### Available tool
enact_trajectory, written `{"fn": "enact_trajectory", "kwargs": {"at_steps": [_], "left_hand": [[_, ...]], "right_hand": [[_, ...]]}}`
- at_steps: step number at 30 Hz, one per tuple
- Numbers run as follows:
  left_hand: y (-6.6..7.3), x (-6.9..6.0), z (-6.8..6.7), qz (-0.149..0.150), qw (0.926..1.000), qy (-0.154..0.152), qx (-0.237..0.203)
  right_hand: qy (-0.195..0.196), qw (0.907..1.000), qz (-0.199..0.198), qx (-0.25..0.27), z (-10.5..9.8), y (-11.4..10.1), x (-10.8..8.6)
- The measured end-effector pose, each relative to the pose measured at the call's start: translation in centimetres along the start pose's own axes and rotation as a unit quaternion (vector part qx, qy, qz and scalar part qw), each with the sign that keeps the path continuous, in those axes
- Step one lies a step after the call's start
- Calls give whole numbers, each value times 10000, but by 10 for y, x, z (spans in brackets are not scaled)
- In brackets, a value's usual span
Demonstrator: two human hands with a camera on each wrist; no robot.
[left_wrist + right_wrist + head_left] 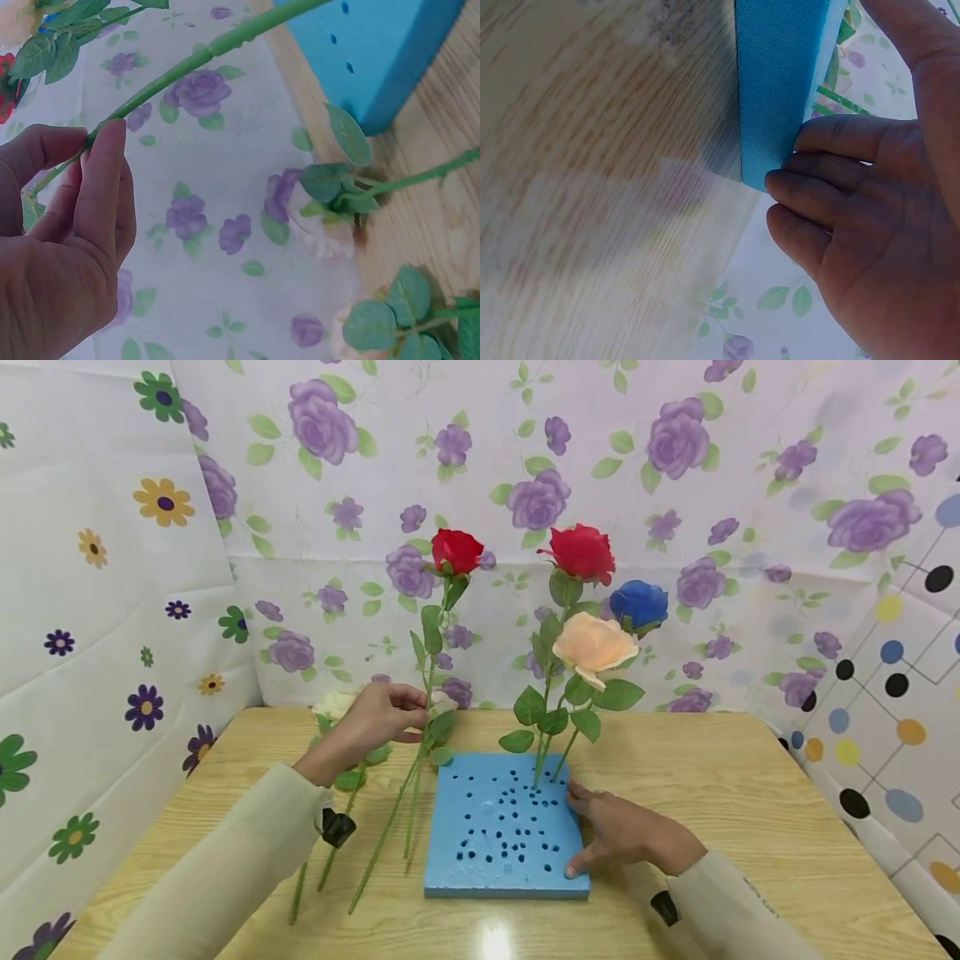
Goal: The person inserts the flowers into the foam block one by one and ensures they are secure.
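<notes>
My left hand [375,722] pinches the green stem [169,77] of a red rose [456,552], held upright and tilted at the left of a blue foam block [487,810] full of small holes. The stem's lower end reaches down left of the block. At the block's right edge, my right hand [637,831] rests with fingers against the side [780,97] and the thumb by the front corner. Another red rose [581,553], a peach rose [594,647] and a blue rose [639,605] stand in the block's back right part.
Pale roses lie on the wooden table left of the block, one white bloom [333,703] behind my left forearm and a pinkish one [322,229] near the block's back left. Flowered cloth [480,635] hangs behind the table, with patterned cloth at both sides.
</notes>
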State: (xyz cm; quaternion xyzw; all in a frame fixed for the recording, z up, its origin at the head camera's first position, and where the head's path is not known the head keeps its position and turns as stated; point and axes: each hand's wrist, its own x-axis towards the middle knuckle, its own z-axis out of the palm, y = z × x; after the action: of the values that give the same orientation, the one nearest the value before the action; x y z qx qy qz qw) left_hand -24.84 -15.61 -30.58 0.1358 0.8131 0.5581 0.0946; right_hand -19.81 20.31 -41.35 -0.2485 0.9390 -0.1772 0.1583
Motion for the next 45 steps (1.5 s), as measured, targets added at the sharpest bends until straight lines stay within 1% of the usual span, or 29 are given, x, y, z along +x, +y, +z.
{"fn": "enact_trajectory", "kwargs": {"at_steps": [5, 9, 16, 20, 23, 26, 28, 31, 38, 45], "left_hand": [[6, 6, 7, 32, 10000, 52, -49], [9, 10, 12, 39, 9998, 186, 8], [11, 18, 18, 121, 9994, 310, 82], [15, 21, 20, 313, 9987, 399, 110], [19, 23, 22, 520, 9977, 432, 2], [23, 25, 23, 702, 9963, 452, -198], [25, 27, 25, 788, 9952, 485, -315], [26, 31, 28, 868, 9941, 537, -369], [30, 39, 40, 778, 9933, 602, -600], [34, 48, 49, 708, 9930, 716, -615]], "right_hand": [[-22, 10000, 26, 44, 0, -1, 0], [-46, 9999, 73, 68, 1, -2, -1], [-47, 10000, 64, 8, 0, -2, 0], [-47, 10000, 46, -22, -1, -2, 0], [-43, 10000, 51, -23, -1, -3, 0], [-40, 10000, 58, -32, -2, -3, 0], [-49, 10000, 63, -18, -2, -3, 0], [-67, 9999, 81, -3, -1, -3, 0], [-82, 9999, 66, -31, -1, -2, 0], [-84, 9999, 106, -32, -1, -2, 0]]}}
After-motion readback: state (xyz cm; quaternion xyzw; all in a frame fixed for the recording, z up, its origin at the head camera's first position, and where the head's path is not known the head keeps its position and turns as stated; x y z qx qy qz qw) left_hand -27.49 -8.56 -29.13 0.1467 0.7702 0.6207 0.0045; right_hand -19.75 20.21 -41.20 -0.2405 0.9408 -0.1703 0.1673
